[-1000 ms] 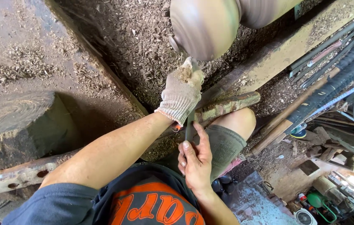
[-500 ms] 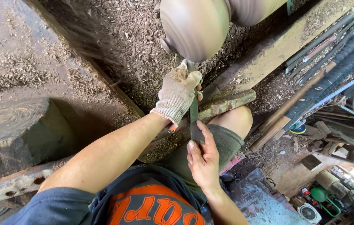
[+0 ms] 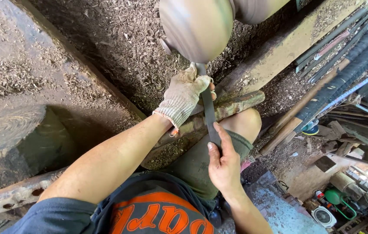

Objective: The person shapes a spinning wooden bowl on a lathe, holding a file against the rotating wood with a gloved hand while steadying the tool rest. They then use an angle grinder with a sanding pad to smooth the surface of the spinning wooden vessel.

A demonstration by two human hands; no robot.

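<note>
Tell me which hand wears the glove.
The left hand, up by the spinning wooden piece; the right hand is bare, gripping the tool's lower end.

The chisel (image 3: 208,108) has risen from beside the knee to the spinning wood (image 3: 197,28).

A long dark flat metal tool (image 3: 208,113) runs between both hands, tip against a blurred, spinning rounded wooden piece (image 3: 197,27) just above.

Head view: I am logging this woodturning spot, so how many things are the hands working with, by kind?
Work glove, on the left hand: 1
Long dark turning tool, held by both hands, right hand bare: 1
Blurred round wooden piece at the tool's tip: 1
Rusty bar under the tool: 1
Total: 4
</note>
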